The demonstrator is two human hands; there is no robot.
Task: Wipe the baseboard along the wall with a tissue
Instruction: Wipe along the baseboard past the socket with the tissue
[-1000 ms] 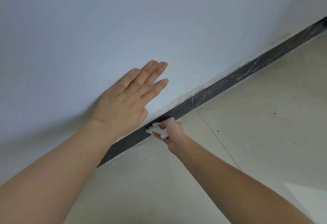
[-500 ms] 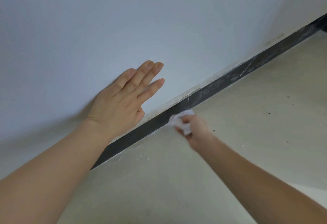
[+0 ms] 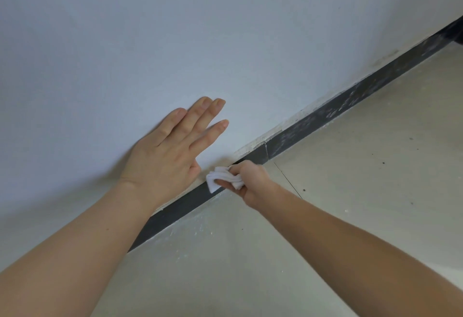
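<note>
A dark baseboard [image 3: 325, 113] runs diagonally from lower left to upper right where the pale wall [image 3: 225, 28] meets the floor. Its right stretch carries pale dusty smears. My right hand [image 3: 250, 181] grips a crumpled white tissue [image 3: 220, 178] and holds it against the baseboard just left of a joint in the strip. My left hand [image 3: 172, 151] lies flat on the wall above the baseboard, fingers straight and pointing up and right, its thumb side close to the tissue.
A beige tiled floor [image 3: 350, 191] with dark specks and a thin grout line fills the lower right. White dust lies along the floor by the baseboard [image 3: 190, 231]. A dark object shows at the far right edge [image 3: 459, 38].
My right hand slid the tissue right along the baseboard half a second ago, then back left toward my left hand. My left hand stayed flat on the wall.
</note>
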